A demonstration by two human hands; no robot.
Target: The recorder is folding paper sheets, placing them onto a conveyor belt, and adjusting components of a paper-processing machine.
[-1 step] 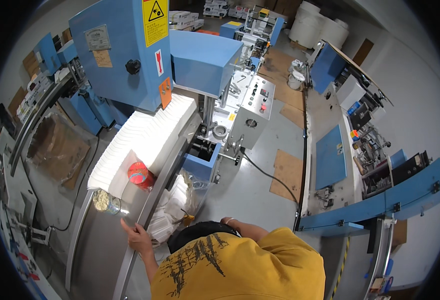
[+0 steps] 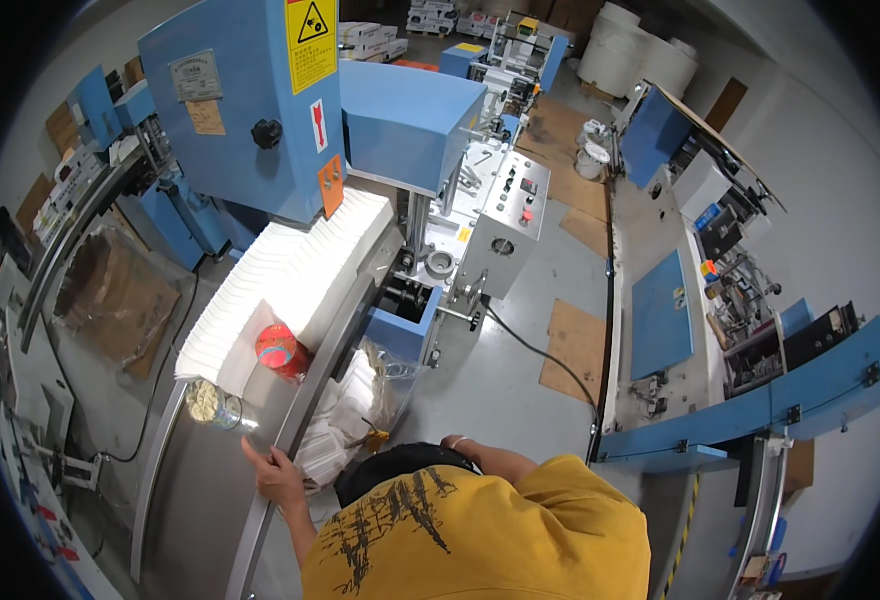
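Note:
My left hand (image 2: 277, 477) lies on the curved metal rail (image 2: 245, 545) of a steel conveyor table, fingers spread and flat, holding nothing that I can see. Just beyond its fingertips lies a small glass jar (image 2: 206, 402) with yellowish contents. Past the jar sits a red round container (image 2: 281, 351), against a long row of white folded paper (image 2: 290, 265). My right hand (image 2: 467, 446), with a ring on one finger, is curled close to my body. Whether it holds anything is hidden. My yellow shirt (image 2: 480, 540) fills the lower middle.
A large blue machine (image 2: 250, 110) feeds the paper row. A clear bag of white paper stacks (image 2: 350, 420) hangs right of the rail. A grey control box (image 2: 505, 215) stands nearby, with a cable on the floor. A blue workbench (image 2: 660, 310) stands to the right, and cardboard sheets lie around.

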